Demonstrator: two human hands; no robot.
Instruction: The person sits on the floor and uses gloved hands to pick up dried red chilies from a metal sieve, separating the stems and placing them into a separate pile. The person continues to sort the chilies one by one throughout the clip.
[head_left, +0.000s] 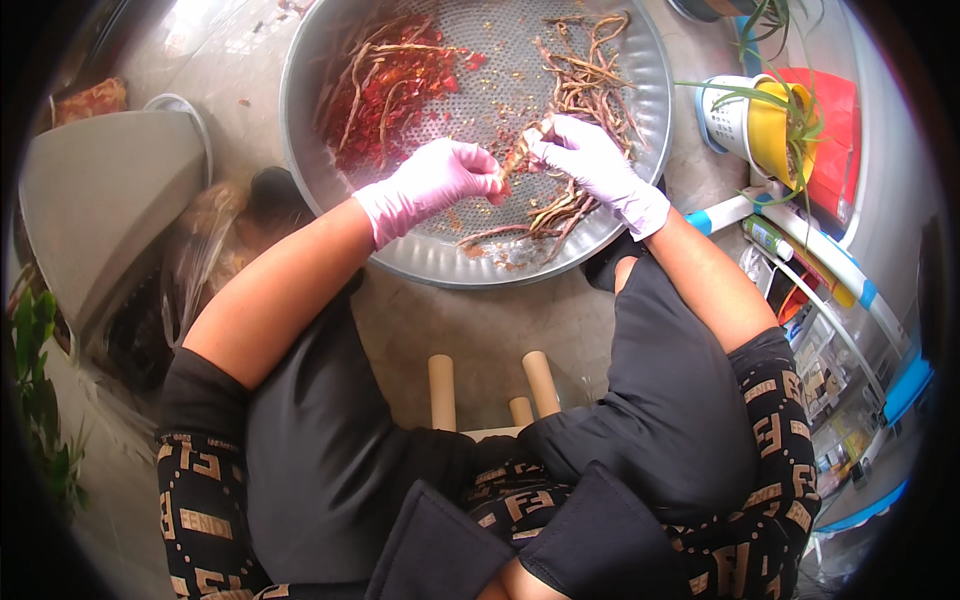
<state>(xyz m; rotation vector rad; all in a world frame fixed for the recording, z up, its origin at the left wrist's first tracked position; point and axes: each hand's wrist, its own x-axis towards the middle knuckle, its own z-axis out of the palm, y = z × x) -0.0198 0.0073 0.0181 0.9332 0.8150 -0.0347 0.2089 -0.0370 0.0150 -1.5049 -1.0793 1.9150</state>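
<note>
A large round metal pan (442, 274) with a dimpled floor lies before me. Over its middle, my left hand (439, 178), in a pale pink glove, pinches one end of a short reddish-brown dried strip (514, 159). The other end sits in the fingers of my right hand (589, 154), gloved alike. Red dried flakes (409, 82), apparently chili, cover the pan's left side, with long thin dried strands among them. To the right lies a heap of brownish-purple dried strands (589, 82), possibly bean pods. A smaller bunch (562, 214) rests below my right hand. Yellow seed-like bits are scattered between.
A grey plastic bin-like container (112, 195) stands left, beside a clear plastic bag (199, 247). At right are a potted plant (780, 124), a red bag (836, 142) and a white-framed rack (832, 255) holding packets. Wooden stool legs (442, 390) show between my knees.
</note>
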